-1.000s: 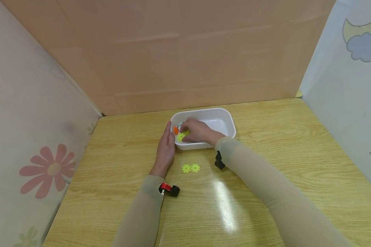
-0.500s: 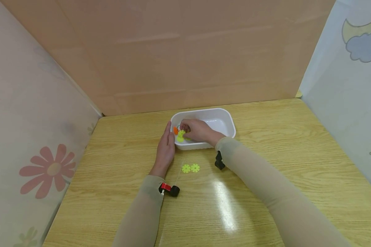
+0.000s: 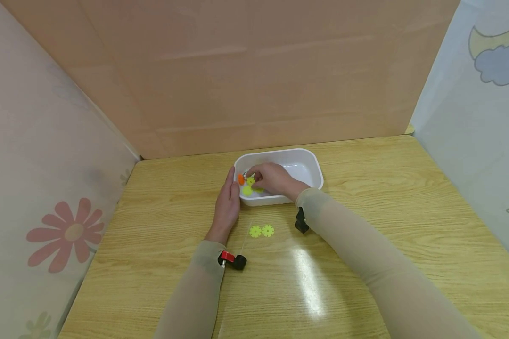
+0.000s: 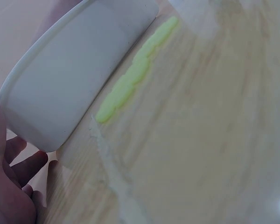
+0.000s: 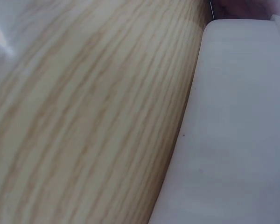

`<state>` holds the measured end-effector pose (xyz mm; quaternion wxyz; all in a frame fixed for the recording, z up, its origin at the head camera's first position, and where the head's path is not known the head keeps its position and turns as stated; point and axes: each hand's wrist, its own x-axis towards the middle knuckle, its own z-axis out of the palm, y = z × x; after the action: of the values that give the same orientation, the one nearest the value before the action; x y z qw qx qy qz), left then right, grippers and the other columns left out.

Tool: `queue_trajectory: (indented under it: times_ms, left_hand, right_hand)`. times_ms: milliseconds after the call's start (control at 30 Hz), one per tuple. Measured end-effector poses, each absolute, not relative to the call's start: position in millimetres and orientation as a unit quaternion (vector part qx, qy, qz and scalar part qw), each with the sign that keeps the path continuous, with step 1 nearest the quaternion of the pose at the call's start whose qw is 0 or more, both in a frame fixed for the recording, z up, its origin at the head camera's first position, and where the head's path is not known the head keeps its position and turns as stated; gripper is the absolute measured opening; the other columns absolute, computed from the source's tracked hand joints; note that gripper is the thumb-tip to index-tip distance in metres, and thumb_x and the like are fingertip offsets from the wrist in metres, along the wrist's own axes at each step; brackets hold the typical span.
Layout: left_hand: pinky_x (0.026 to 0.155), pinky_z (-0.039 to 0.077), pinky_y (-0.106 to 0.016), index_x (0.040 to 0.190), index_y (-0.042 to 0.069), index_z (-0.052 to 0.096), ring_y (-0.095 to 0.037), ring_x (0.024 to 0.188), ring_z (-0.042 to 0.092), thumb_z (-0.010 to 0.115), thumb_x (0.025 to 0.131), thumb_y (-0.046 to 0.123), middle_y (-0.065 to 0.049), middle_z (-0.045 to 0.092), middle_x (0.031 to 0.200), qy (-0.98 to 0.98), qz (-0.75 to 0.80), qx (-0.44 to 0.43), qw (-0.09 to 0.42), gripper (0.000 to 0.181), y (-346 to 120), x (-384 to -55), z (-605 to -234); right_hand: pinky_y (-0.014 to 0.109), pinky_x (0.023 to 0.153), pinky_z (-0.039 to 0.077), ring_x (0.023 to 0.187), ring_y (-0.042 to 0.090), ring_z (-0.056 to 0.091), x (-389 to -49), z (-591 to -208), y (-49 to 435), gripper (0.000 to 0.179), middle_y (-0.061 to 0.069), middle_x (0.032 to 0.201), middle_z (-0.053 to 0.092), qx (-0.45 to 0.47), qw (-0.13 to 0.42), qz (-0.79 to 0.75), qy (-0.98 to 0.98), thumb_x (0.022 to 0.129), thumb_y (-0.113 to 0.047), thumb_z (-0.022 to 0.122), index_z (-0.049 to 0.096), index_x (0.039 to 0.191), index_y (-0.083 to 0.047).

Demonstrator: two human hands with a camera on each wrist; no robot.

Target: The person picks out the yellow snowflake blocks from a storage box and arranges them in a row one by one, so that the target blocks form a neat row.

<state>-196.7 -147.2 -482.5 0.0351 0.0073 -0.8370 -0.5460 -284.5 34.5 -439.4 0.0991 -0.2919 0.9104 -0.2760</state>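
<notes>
In the head view my left hand lies along the left end of a white plastic tray, its fingers straight against the outer wall. The left wrist view shows some of those fingers beside the tray's corner. My right hand reaches into the tray and pinches a yellow-green notched disc between thumb and fingers. Beneath it lies another yellow-green disc. An orange piece sits at the tray's left end, by a dark-and-white item partly hidden by my fingers. The right wrist view shows only the tray's outer side.
Two yellow-green notched discs lie side by side on the wooden table, in front of the tray. A tan backdrop stands behind the table, with patterned panels at left and right.
My right hand has raised a yellow-green disc slightly off the pieces in the tray and shifted its fingers on it. The left hand and tray have stayed put.
</notes>
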Motion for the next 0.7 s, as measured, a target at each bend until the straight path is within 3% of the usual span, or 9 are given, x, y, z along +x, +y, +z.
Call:
queue_trajectory:
  times_ms: [233,467,700]
  left_hand:
    - [0.135,0.023,-0.047,0.178,0.031,0.022,-0.017,0.165,0.026,0.029,0.120,0.045,0.008,0.029,0.180,-0.836,-0.548,0.008,0.033,0.060,-147,-197,-483]
    - [0.135,0.022,-0.047,0.178,0.035,0.021,-0.016,0.166,0.025,0.029,0.120,0.047,0.009,0.028,0.180,-0.837,-0.547,0.010,0.029,0.060,-147,-198,-484]
    - [0.135,0.022,-0.049,0.179,0.030,0.021,-0.018,0.166,0.024,0.028,0.120,0.047,0.007,0.028,0.180,-0.836,-0.547,0.005,0.031,0.061,-147,-198,-483]
  right_hand:
    - [0.040,0.092,0.056,0.096,0.021,0.068,-284,-438,35,0.036,0.004,0.102,0.077,-0.290,0.094,-0.263,0.915,0.098,-0.016,0.086,0.080,0.133,-0.009]
    - [0.039,0.086,0.055,0.093,0.021,0.066,-283,-434,37,0.038,0.002,0.102,0.076,-0.261,0.065,-0.275,0.923,0.097,-0.026,0.088,0.080,0.131,-0.011]
    - [0.036,0.079,0.052,0.089,0.019,0.062,-282,-425,42,0.040,0.000,0.098,0.072,-0.248,0.030,-0.280,0.927,0.094,-0.032,0.092,0.081,0.128,-0.013]
